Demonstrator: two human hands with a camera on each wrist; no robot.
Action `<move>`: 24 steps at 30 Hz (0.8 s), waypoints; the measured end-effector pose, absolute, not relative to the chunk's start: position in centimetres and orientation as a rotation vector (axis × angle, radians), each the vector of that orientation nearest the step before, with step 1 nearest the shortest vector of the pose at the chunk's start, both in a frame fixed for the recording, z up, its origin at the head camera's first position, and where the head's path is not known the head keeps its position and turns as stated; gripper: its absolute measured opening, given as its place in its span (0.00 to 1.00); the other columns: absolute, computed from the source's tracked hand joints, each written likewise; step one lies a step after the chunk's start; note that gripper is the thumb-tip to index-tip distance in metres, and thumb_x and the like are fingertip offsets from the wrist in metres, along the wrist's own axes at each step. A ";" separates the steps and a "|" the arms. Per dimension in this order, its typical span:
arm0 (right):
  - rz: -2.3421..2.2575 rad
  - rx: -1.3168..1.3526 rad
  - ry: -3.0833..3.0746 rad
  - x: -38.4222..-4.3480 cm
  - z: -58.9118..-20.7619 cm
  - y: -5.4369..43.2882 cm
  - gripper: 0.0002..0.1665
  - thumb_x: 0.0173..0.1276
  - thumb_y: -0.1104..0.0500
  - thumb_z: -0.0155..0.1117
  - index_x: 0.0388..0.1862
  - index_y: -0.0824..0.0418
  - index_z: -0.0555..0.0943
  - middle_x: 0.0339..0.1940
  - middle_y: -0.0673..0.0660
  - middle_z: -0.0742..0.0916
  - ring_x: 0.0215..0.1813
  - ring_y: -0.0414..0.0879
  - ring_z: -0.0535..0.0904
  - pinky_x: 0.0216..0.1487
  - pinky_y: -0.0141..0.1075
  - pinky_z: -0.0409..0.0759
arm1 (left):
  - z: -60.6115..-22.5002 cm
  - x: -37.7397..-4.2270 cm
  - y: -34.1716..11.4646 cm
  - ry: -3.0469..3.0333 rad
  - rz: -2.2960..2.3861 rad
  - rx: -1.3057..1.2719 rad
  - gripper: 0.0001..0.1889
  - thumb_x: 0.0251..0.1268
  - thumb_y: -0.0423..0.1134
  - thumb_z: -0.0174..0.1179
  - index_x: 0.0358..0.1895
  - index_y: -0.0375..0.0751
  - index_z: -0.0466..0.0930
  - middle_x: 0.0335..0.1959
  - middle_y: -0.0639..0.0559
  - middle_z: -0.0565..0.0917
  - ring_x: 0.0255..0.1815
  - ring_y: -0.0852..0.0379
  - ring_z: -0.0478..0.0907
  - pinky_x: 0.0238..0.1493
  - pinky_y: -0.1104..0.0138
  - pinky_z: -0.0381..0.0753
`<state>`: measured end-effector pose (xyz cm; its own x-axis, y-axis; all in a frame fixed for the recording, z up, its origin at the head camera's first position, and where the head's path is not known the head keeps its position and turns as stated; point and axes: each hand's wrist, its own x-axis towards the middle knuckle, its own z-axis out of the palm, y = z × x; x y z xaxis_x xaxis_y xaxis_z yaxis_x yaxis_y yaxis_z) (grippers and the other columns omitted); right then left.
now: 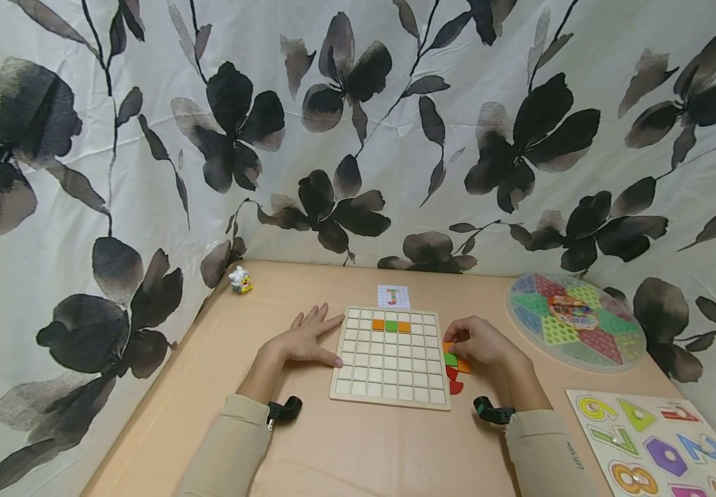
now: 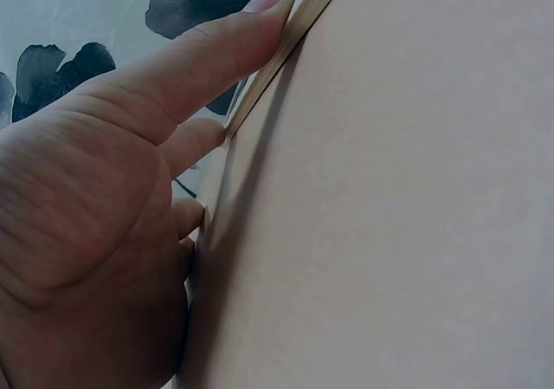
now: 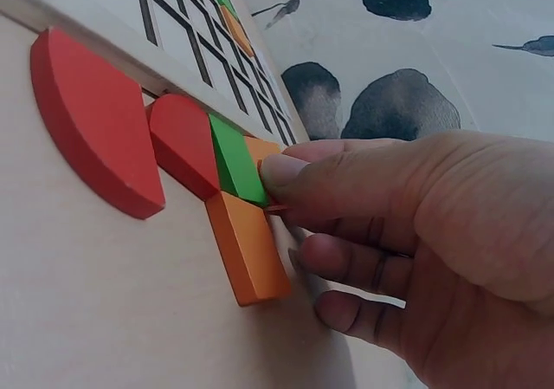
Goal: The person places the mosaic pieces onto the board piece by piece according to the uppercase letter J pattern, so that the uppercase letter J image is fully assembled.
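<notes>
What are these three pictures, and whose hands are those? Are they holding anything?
There's no robot here, just a person's two bare hands. The widest picture comes from a camera on their head, looking forward and down. The other two come from cameras on the wrists, each watching one hand.

On the tan table lies a pale wooden grid board with orange, green and orange square tiles in a row. The left hand touches its edge. The right hand is at loose, flat orange, green and red blocks beside it; I can't tell if it grips one.

Nearby are a small white gridded card, a little white-and-yellow toy, a round many-coloured disc and a white number board.
</notes>
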<state>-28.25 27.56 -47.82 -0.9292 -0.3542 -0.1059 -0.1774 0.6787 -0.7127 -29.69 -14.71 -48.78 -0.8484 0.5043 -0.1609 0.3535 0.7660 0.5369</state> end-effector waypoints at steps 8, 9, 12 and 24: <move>-1.135 -0.357 2.685 -28.3 -48.1 27.6 0.09 0.68 0.68 0.70 0.44 0.58 0.88 0.37 0.56 0.83 0.43 0.51 0.76 0.37 0.34 0.79 | -48.8 -29.7 -14.7 2.664 0.736 0.673 0.57 0.51 0.68 0.74 0.84 0.57 0.56 0.87 0.37 0.38 0.88 0.39 0.30 0.84 0.40 0.27; -1.138 -0.348 2.694 -28.3 -48.1 27.6 0.10 0.68 0.68 0.70 0.45 0.58 0.88 0.37 0.56 0.83 0.42 0.51 0.76 0.37 0.34 0.79 | -48.8 -29.6 -14.7 2.663 0.736 0.671 0.57 0.51 0.68 0.74 0.84 0.58 0.56 0.87 0.37 0.38 0.88 0.39 0.30 0.84 0.41 0.27; -1.156 -0.328 2.723 -28.3 -48.1 27.7 0.10 0.69 0.68 0.69 0.47 0.59 0.88 0.36 0.56 0.82 0.41 0.51 0.75 0.33 0.33 0.78 | -48.7 -29.6 -14.7 2.663 0.731 0.669 0.57 0.51 0.68 0.74 0.84 0.58 0.56 0.87 0.38 0.37 0.88 0.40 0.29 0.84 0.41 0.26; -1.180 -0.324 2.765 -28.5 -48.3 27.7 0.08 0.71 0.67 0.69 0.47 0.60 0.88 0.38 0.56 0.85 0.43 0.51 0.76 0.35 0.32 0.80 | -48.7 -29.6 -14.7 2.674 0.709 0.675 0.57 0.51 0.68 0.73 0.84 0.57 0.56 0.87 0.37 0.38 0.88 0.38 0.30 0.84 0.40 0.28</move>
